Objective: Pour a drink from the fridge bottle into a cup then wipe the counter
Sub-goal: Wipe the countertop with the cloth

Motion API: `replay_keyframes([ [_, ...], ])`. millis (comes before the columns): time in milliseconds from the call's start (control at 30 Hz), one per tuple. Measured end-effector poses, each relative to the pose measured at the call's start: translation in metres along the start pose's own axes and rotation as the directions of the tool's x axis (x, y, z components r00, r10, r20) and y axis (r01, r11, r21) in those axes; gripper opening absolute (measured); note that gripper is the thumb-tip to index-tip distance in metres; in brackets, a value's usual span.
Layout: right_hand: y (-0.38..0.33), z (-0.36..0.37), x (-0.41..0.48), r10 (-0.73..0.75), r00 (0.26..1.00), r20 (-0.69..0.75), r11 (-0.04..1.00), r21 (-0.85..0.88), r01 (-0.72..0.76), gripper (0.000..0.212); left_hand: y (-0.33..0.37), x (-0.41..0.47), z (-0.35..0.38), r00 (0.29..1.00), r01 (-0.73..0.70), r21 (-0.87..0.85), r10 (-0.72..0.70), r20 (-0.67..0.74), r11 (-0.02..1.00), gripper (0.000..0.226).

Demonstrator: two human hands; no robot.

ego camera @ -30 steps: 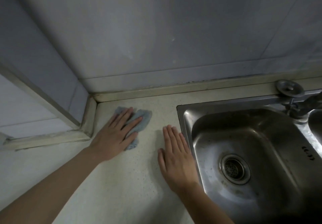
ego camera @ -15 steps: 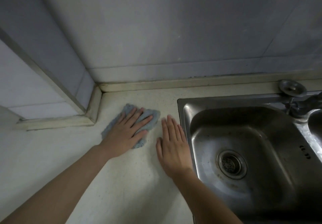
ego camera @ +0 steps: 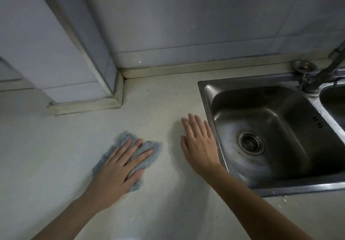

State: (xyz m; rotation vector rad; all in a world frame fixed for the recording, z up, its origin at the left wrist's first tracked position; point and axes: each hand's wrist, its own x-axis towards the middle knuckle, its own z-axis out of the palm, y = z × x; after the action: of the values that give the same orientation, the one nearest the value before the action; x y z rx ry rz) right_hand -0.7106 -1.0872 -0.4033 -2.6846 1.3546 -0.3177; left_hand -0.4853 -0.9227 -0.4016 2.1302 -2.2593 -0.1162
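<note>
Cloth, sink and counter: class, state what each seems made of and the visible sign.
Cloth: fuzzy blue-grey fabric, probably microfibre, nubby pile. Sink: likely stainless steel, dull grey reflections. Counter: pale speckled stone or composite, matte; unclear which.

Pale speckled worktop (ego camera: 158, 99). Blue-grey cloth (ego camera: 151, 146) lies on it at 7 o'clock, left hand (ego camera: 115, 167) flat on top. Right hand (ego camera: 199, 144) flat at 5 o'clock, just beside the steel sink (ego camera: 270, 113) inset at 3 o'clock.

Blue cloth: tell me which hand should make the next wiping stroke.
Left. The left hand lies flat on the blue cloth, fingers spread, pressing it to the counter. The right hand rests on bare counter beside the sink, apart from the cloth.
</note>
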Motion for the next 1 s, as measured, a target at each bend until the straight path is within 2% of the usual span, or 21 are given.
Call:
replay_keyframes([
  [133,-0.039,-0.006,-0.050,0.012,1.000,0.007,0.996,0.085,-0.012,0.058,-0.024,-0.040,-0.004,0.993,0.121,0.014,-0.121,0.002,0.993,0.056],
  [233,-0.044,-0.008,-0.070,0.007,1.000,-0.006,0.999,0.051,-0.006,0.059,-0.029,-0.031,-0.002,0.984,0.168,0.042,-0.170,0.047,0.985,0.062],
  [333,-0.032,-0.001,-0.076,0.035,0.999,-0.020,0.999,0.011,-0.034,0.059,-0.013,-0.002,0.004,0.956,0.294,-0.017,-0.294,0.020,0.956,0.068],
  [400,-0.030,0.003,-0.080,0.057,0.998,-0.025,0.998,0.019,-0.056,0.059,0.005,0.012,0.006,0.963,0.269,-0.024,-0.268,0.027,0.963,0.069],
  [533,-0.029,0.000,-0.086,0.099,0.992,-0.079,0.995,0.005,-0.099,0.057,0.049,0.004,0.003,0.989,0.125,-0.038,-0.121,0.089,0.991,0.069],
  [633,-0.026,-0.006,-0.092,0.195,0.974,-0.114,0.981,0.008,-0.196,0.057,0.065,-0.038,0.002,0.990,-0.063,-0.051,0.069,0.127,0.997,0.057],
  [733,-0.030,-0.008,-0.098,0.154,0.985,-0.081,0.986,-0.049,-0.158,0.058,0.056,-0.085,0.003,0.977,-0.203,-0.002,0.202,0.074,0.979,0.055],
  [867,-0.060,-0.006,-0.107,0.103,0.993,-0.055,0.993,-0.052,-0.105,0.059,0.023,-0.125,-0.001,0.989,-0.136,-0.019,0.137,0.051,0.991,0.059],
  [1000,-0.103,0.001,-0.116,0.042,0.999,-0.022,0.999,-0.016,-0.042,0.060,-0.027,-0.147,-0.001,0.999,0.052,0.005,-0.052,0.017,0.999,0.058],
])
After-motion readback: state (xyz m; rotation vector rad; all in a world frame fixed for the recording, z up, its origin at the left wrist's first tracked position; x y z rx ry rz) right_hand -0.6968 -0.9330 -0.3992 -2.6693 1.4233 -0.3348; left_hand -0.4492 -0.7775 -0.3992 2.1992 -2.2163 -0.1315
